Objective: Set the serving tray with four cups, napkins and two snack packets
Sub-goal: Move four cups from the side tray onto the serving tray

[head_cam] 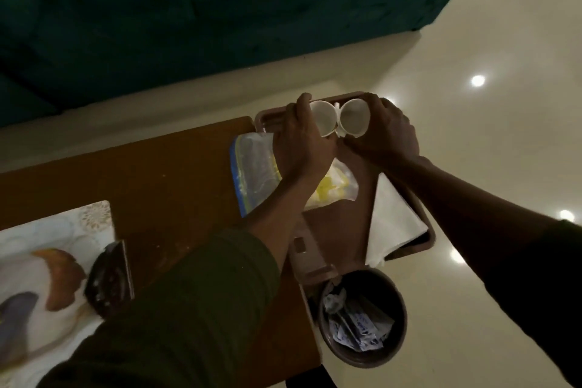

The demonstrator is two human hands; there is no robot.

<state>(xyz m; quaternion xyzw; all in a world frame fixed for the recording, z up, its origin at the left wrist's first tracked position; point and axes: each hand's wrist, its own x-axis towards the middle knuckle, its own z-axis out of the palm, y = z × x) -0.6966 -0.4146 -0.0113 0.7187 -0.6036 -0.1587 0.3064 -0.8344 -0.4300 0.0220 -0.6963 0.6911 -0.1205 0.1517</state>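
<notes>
A brown serving tray (343, 230) rests on the right end of a wooden table, partly over its edge. My left hand (299, 142) grips a white cup (322, 120) at the tray's far end. My right hand (384, 132) holds a second white cup (352, 118) right beside it, the two rims touching. Two clear snack packets lie on the tray under my left wrist, one with a blue strip (252, 170), one with yellow contents (333, 187). A folded white napkin (393, 220) lies along the tray's right rim.
The wooden table (157, 183) carries a patterned mat (41, 255) and a dark object (110, 277) at the left. A round waste bin (362, 318) with paper scraps stands on the pale glossy floor beside the table. A dark teal sofa (189, 9) runs behind.
</notes>
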